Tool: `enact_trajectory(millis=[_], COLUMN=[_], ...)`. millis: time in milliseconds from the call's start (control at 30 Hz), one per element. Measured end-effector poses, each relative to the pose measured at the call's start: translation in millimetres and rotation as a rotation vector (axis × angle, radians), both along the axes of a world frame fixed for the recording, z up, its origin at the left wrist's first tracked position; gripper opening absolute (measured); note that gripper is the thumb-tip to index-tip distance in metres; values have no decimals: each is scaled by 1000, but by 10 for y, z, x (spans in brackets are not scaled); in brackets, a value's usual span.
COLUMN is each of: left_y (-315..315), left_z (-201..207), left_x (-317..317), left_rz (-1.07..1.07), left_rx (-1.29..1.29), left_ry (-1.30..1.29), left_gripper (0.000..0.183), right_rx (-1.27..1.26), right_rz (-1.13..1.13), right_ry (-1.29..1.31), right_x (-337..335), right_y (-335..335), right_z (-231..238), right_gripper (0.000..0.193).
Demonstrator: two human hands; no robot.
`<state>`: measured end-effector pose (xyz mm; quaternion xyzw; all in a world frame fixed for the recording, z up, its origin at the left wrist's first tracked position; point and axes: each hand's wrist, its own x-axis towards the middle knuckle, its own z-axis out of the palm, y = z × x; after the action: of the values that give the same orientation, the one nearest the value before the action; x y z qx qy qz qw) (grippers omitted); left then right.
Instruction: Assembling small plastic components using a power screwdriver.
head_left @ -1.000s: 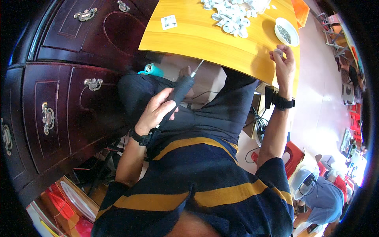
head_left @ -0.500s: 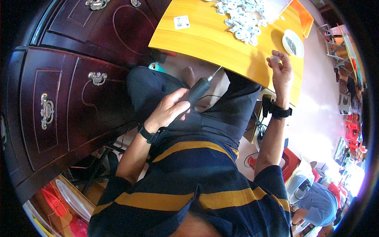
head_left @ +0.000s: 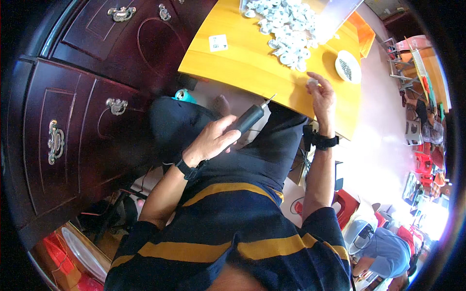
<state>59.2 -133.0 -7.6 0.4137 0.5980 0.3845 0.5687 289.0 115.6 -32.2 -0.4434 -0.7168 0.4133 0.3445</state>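
My left hand (head_left: 209, 139) is wrapped round a black electric screwdriver (head_left: 250, 119) above my lap. Its thin metal bit points up and right, towards the near edge of the yellow table (head_left: 233, 60). Over the table's right part, my right hand (head_left: 324, 99) pinches a small whitish plastic piece (head_left: 313, 82), partly covered by the fingers. Beyond that hand lies a heap of similar white plastic parts (head_left: 286, 29). A white bowl (head_left: 356, 76) of small dark metal bits, perhaps screws, stands to the right of the heap.
A square printed card (head_left: 218, 42) lies on the table's left. A clear plastic box (head_left: 340, 12) and an orange bin (head_left: 364, 33) are at the far right. Dark wooden cabinets (head_left: 92, 131) close in my left side. Another person (head_left: 383, 247) sits at lower right.
The view has shifted, so the table appears lower and further left. My right hand has come a little nearer the screwdriver, still pinching the white piece. The left hand keeps its grip.
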Motion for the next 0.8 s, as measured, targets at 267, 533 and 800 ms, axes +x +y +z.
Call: enact_trajectory(millis=[267, 533, 800], left_y=[390, 736, 817], left_z=[102, -24, -66], left_x=[161, 333, 351], left_rz=[43, 4, -15], left_rx=[38, 131, 140], left_ry=[66, 142, 194], left_gripper=[28, 27, 30], right_rx=[-132, -233, -155], right_rz=[-29, -75, -68], right_ry=[115, 246, 277], right_x=[-50, -47, -62], right_y=[-62, -78, -82], right_z=[12, -88, -159], right_gripper=[19, 21, 22])
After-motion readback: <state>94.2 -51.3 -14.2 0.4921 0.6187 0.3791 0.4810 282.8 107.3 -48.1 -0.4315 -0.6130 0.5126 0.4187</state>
